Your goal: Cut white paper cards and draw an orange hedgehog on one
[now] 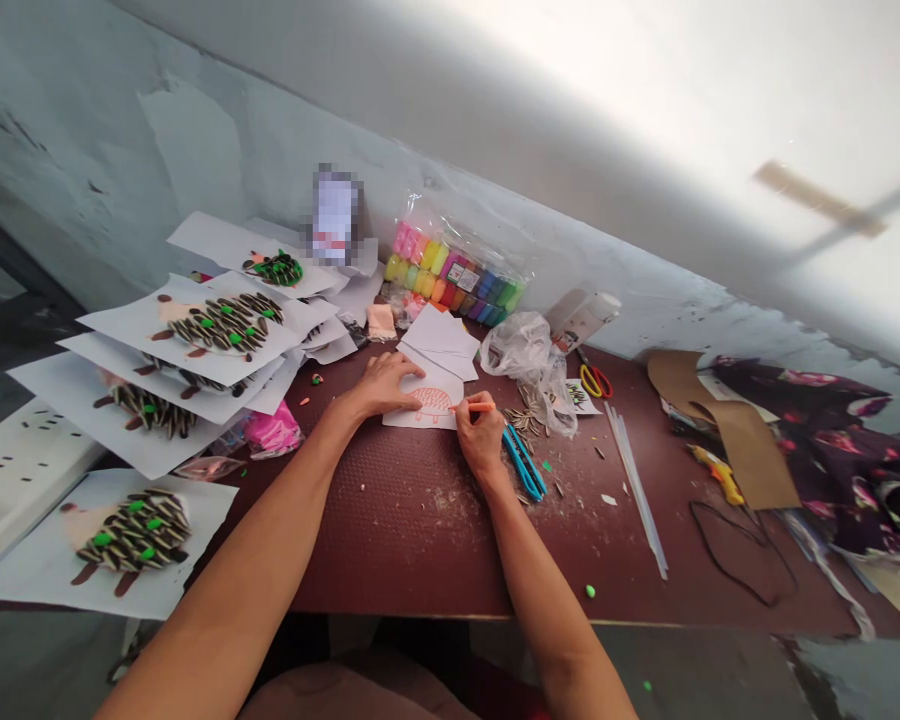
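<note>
My right hand [481,436] is closed around an orange pen [483,407], its tip at the right end of an orange hedgehog drawing [433,402]. That drawing is on a small sheet of white paper [399,419] lying on the dark red table. With fingers spread, my left hand [385,386] rests on the sheet's left side. More white paper [442,338] lies just beyond. Blue-handled scissors [523,466] are right beside my right wrist, next to loose striped seeds [521,420].
Sheets with seed-covered hedgehogs [217,322] are stacked at left; another hedgehog sheet [135,535] lies nearer. Coloured clay packs [457,275] lean against the wall. A clear plastic bag [523,350], red-yellow scissors [595,380], glue sticks [636,490] and a yellow glue gun [718,475] lie to the right.
</note>
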The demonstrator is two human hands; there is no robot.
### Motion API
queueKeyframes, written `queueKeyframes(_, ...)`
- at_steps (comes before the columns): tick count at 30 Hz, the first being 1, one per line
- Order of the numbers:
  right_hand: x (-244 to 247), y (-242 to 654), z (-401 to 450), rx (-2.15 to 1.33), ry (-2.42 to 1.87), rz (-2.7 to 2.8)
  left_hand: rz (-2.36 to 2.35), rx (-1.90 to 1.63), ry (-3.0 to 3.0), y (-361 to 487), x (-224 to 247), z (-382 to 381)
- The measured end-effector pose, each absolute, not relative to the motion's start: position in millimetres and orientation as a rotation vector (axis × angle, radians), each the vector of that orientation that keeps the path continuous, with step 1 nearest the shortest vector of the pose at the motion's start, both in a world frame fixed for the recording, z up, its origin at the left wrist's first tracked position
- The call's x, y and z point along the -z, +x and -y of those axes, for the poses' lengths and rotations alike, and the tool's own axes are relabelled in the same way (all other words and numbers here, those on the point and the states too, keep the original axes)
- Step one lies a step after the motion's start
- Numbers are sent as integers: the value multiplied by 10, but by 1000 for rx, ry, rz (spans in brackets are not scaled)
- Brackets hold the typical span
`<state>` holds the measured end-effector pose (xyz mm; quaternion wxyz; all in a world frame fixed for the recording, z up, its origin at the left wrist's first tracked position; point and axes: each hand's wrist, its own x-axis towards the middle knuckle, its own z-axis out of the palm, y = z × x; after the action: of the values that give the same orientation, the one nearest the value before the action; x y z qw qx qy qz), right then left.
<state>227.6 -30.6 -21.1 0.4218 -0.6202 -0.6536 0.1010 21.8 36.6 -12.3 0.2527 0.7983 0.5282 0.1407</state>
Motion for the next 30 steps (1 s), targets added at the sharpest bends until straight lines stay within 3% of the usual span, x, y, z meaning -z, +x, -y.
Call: queueKeyframes(30, 180, 2262, 319, -320, -1507, 1598, -1437, -403, 2183, 221, 137, -364)
